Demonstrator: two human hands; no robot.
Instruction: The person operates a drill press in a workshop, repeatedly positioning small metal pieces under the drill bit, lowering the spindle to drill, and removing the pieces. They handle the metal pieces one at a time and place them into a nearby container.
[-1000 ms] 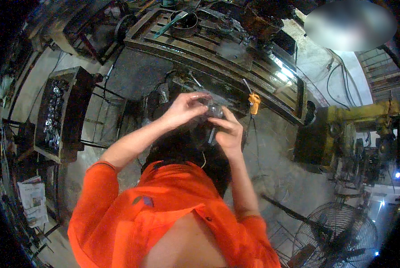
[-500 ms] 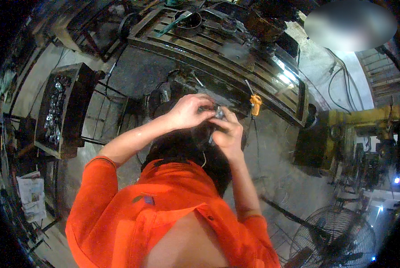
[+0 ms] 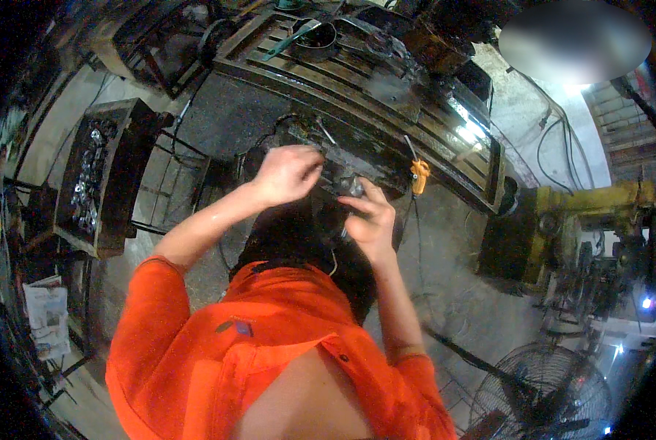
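My right hand (image 3: 372,220) pinches a small shiny metal part (image 3: 355,188) between thumb and fingers, above my lap. Just left of it, my left hand (image 3: 290,173) is curled closed, with its knuckles up; whatever its fingers hold, if anything, is hidden. A gap separates the two hands. Past them lies a dark, dirty work surface (image 3: 357,158) with a thin pale rod (image 3: 326,130) on it. Right of the hands, a yellow-handled tool (image 3: 419,177) with a slim metal tip and a cord rests at the bench edge.
At the left, a dark metal bin (image 3: 123,183) on a stand holds many shiny metal pieces. A slatted bench (image 3: 299,88) stretches across the far side, carrying a black pot (image 3: 318,53). A yellow machine (image 3: 599,196) and a caged fan (image 3: 540,392) stand on the right.
My left hand has pulled away to the left from the metal part, its fingers curled. My right hand stays in nearly the same place, still holding the part.
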